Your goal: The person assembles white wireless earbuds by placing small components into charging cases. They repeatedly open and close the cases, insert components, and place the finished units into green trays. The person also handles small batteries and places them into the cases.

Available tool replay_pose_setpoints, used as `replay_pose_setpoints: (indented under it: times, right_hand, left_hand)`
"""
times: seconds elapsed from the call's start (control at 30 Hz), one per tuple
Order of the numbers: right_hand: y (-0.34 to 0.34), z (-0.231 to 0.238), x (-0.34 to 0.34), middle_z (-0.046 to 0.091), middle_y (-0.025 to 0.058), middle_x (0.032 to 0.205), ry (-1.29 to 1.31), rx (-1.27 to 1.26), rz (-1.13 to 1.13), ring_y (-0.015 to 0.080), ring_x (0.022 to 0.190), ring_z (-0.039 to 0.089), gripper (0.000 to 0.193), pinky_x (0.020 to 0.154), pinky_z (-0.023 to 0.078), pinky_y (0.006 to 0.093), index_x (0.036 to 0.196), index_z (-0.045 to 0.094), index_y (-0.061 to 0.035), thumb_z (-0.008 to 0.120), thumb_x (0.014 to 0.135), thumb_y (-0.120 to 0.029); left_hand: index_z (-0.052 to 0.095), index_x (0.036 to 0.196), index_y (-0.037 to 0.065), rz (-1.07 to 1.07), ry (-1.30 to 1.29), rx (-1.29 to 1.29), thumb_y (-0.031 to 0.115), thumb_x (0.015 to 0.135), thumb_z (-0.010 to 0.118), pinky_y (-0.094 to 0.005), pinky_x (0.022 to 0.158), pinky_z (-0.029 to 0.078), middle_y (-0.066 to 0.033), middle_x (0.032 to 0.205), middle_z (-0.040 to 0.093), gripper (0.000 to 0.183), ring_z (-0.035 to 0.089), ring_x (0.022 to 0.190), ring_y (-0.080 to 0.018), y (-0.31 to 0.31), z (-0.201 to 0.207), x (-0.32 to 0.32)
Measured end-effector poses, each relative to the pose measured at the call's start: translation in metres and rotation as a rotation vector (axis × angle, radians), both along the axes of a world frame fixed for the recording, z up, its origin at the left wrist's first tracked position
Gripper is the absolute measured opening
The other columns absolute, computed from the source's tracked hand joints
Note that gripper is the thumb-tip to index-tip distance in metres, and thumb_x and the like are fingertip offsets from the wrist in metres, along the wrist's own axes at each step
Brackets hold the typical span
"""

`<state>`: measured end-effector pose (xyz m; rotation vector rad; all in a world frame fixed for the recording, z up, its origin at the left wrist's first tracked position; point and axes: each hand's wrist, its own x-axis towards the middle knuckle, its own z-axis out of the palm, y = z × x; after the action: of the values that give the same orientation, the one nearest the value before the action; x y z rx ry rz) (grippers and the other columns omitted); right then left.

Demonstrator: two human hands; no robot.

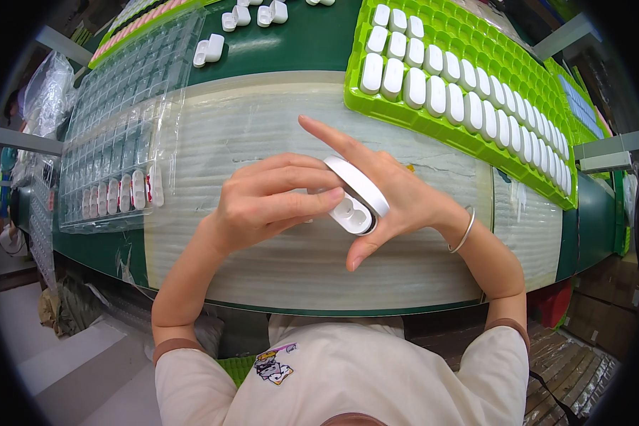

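Observation:
A white earbud charging case (353, 214) with its lid swung up is held between my two hands, above the middle of the work mat. Two rounded hollows show inside it. My right hand (405, 188) cradles the case against the palm, its index finger stretched out and its thumb below. The fingers of my left hand (263, 197) close on the case from the other side, the fingertips at the lid and the inner edge. Whether anything small lies under the left fingertips is hidden.
A lime-green tray (461, 153) with rows of closed white cases stands at the right. At the left lies a clear plastic tray (106, 221) with several small pieces in its near row. Several white cases (208, 51) with raised lids sit on the green table beyond the mat (263, 270).

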<state>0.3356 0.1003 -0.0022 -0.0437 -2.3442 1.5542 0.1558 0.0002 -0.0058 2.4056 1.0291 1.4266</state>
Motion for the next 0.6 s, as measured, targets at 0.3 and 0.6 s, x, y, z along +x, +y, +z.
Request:
replay_pose_setpoints:
  times: [0.3,0.6]
  right_hand:
    - [-0.0035,0.0042,0.0016,0.046,0.0145,0.132,-0.025,-0.064,-0.015,0.0238,0.101,0.058,0.139,0.086,0.045,0.0332,0.144,0.011,0.0003,0.085,0.042,-0.059]
    - [-0.0045,-0.0002,-0.0008,0.062,0.0122,0.095,0.05,-0.022,-0.007,0.026,0.077,0.061,0.133,0.07,0.048,0.0327,0.146,0.007,-0.0077,0.085,0.049,-0.054]
  left_hand:
    - [0.068,0.092,0.005,0.029,0.011,0.049,0.004,0.062,0.07,-0.0317,0.066,0.053,-0.008,0.089,0.065,0.03,0.062,0.081,-0.0245,-0.0004,0.0016,0.0048]
    - [0.07,0.096,0.011,0.022,0.021,0.0,0.005,0.064,0.067,-0.0318,0.066,0.051,-0.0056,0.092,0.062,0.033,0.058,0.083,-0.0236,-0.0029,0.0047,0.0043]
